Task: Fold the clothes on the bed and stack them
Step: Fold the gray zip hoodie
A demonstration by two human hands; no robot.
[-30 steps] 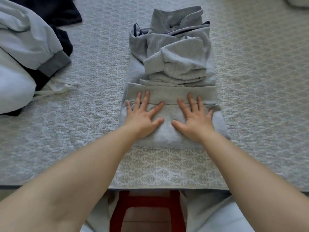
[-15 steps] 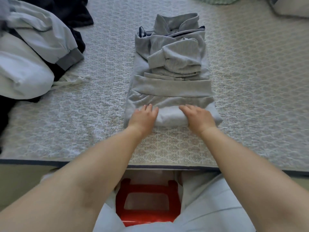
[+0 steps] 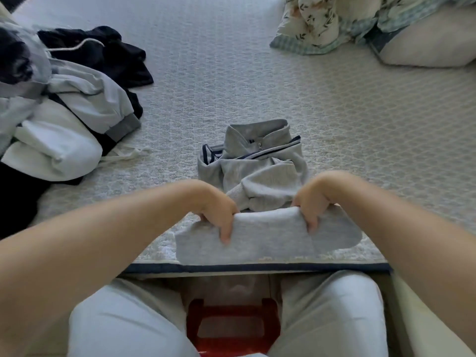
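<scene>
My left hand (image 3: 219,215) and right hand (image 3: 310,202) each pinch the near fold of the grey sweatshirt (image 3: 257,176), thumbs forward, lifting it toward 12 o'clock. Collar end lies flat on the bed (image 3: 360,124). Judged: this garment is partly folded. At 10 o'clock the unfolded pile (image 3: 64,119) remains; no stack is visible yet.

Two hands (image 3: 219,215) (image 3: 311,204), one grey sweatshirt (image 3: 257,171), one clothes pile (image 3: 64,119) (unsorted), one pillow (image 3: 432,45).

Matt grey fleece sweatshirt (image 3: 260,235), textured quilted cloth bedcover (image 3: 257,81), glossy red plastic stool (image 3: 231,328), smooth pale jacket (image 3: 85,99)
</scene>
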